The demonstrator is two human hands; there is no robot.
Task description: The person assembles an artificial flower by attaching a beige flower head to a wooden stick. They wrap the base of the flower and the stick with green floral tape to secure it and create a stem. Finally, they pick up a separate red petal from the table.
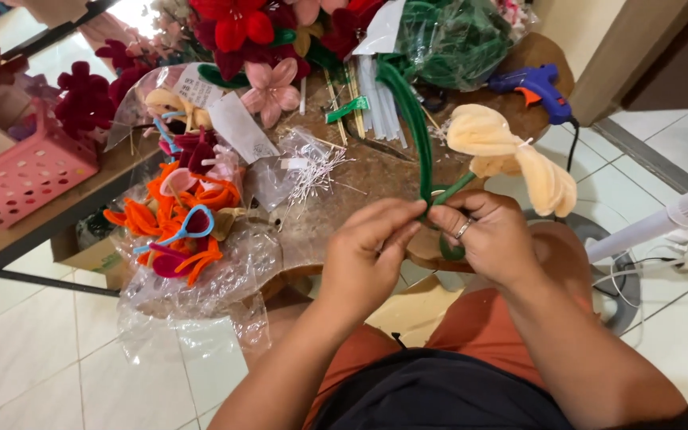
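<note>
My left hand (372, 251) and my right hand (491, 239) meet above my lap, both pinching a green fuzzy pipe-cleaner stem (412, 131). The stem rises in a long loop toward the table. A cream pipe-cleaner flower (511, 155) with broad petals branches off the stem just above my right hand. A ring shows on one finger of my right hand. My fingertips hide the spot where the stem is gripped.
A round wooden table (376, 171) holds red and pink fuzzy flowers (272, 84), a blue glue gun (535, 84), white sticks and a bag of green pipe cleaners (451, 40). Orange pipe-cleaner pieces (181, 223) lie in clear plastic. A pink basket (21, 179) sits left, a white fan stand (662, 227) right.
</note>
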